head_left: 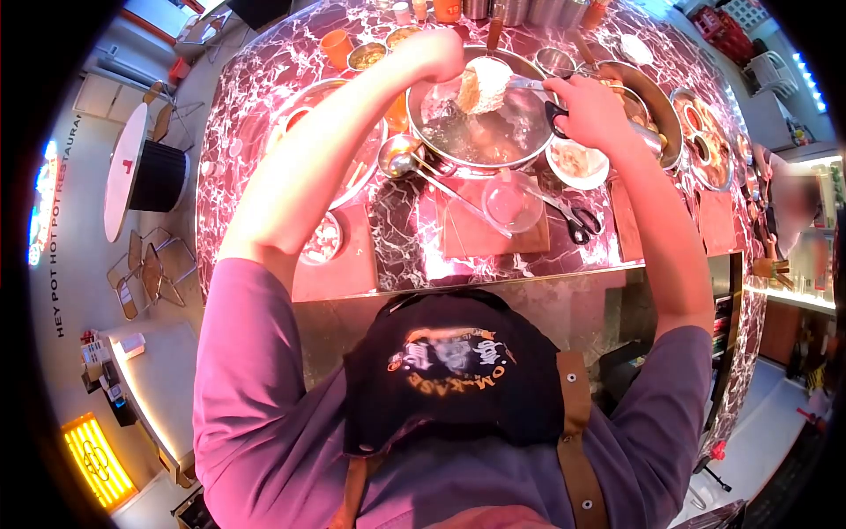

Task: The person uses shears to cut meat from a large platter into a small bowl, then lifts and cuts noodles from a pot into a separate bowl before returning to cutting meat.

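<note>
Over the large metal pot (pixel 421 145) of clear, steaming liquid hangs a bundle of pale noodle-like food (pixel 483 86). A brown handle (pixel 495 35) rises just behind it. My left hand (pixel 438 55) is closed at the pot's far left rim, beside the bundle; its fingertips and whatever they grip are hidden. My right hand (pixel 592 110) is wrapped round black-handled scissors (pixel 555 119), their blades pointing left against the bundle. Below that hand sits a white bowl (pixel 579 167) of pale food. A metal ladle (pixel 401 157) leans at the pot's left side.
Another pair of scissors (pixel 580 222) and a clear plastic bowl (pixel 513 204) lie on a brown mat (pixel 458 231) in front. To the right stands a second pot (pixel 671 132), then a platter (pixel 705 150). An orange cup (pixel 336 48) is at the back left. A person (pixel 793 194) is far right.
</note>
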`<state>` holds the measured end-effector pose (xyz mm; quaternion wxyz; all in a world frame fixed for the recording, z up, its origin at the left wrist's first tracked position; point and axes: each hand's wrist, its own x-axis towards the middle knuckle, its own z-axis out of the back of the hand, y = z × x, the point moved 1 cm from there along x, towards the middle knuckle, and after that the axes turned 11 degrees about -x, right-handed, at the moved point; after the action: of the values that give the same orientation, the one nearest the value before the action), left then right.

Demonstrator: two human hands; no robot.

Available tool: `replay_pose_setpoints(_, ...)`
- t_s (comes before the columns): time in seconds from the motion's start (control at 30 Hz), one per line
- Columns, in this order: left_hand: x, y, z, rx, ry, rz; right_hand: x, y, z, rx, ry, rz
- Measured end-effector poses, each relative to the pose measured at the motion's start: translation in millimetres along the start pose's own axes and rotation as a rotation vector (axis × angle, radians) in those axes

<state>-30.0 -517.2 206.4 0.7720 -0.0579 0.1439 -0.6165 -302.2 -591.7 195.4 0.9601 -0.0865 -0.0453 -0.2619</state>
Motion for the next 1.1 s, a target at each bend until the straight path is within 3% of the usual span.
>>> replay_pose_setpoints(0.37, -16, -34, 3, -0.001, -0.058, -0.041, -26, -15, 5, 0.003, 0.0, -0.013)
replay_pose_setpoints(1.1, -13, -42, -15, 0.027, -0.021, -0.06, -46, -17, 5, -0.017, -0.009, 0.007)
